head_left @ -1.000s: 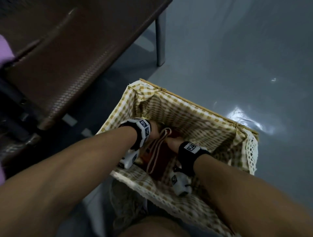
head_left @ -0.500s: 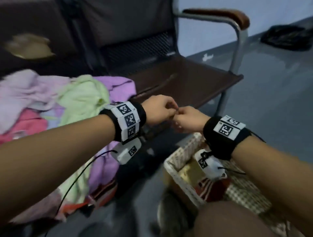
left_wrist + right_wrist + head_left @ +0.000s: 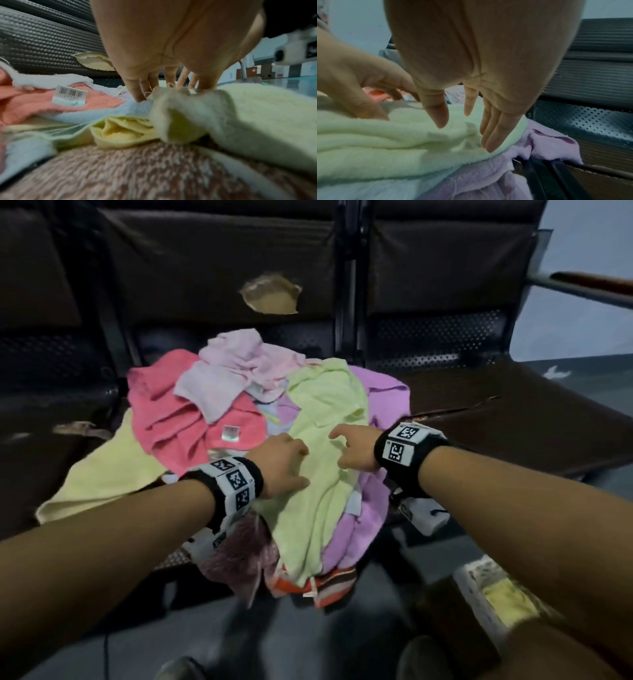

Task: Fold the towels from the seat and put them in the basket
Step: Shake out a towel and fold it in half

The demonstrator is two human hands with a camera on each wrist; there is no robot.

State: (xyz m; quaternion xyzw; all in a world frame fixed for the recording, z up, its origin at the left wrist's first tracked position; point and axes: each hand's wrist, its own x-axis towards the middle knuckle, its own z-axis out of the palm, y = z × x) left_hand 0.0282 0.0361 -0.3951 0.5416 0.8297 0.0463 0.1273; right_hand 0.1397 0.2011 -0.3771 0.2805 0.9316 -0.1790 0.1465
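Note:
A heap of towels lies on the dark seat (image 3: 507, 412), with a light green towel (image 3: 325, 419) on top. My left hand (image 3: 301, 463) sits at that towel's left edge. In the left wrist view its fingers (image 3: 135, 93) and thumb point down and pinch a bunched fold of the green towel (image 3: 185, 108). My right hand (image 3: 339, 446) hovers over the towel's middle. Its fingers (image 3: 494, 132) are straight and spread, just above or touching the green towel (image 3: 402, 142). The basket (image 3: 474, 580), with a white lace rim, stands on the floor at lower right, a yellow towel (image 3: 507, 601) inside.
Around the green towel lie a hot pink one (image 3: 178, 419), a pale pink one (image 3: 236, 368), a purple one (image 3: 370, 515) and a yellow one (image 3: 102, 474). A striped towel (image 3: 332, 583) hangs off the front edge. The backrest has a torn hole (image 3: 270, 294). An armrest (image 3: 589, 285) stands far right.
Both hands came up out of the basket, met in front of the empty seat, then moved left onto the towel heap. The left hand took hold of the green towel.

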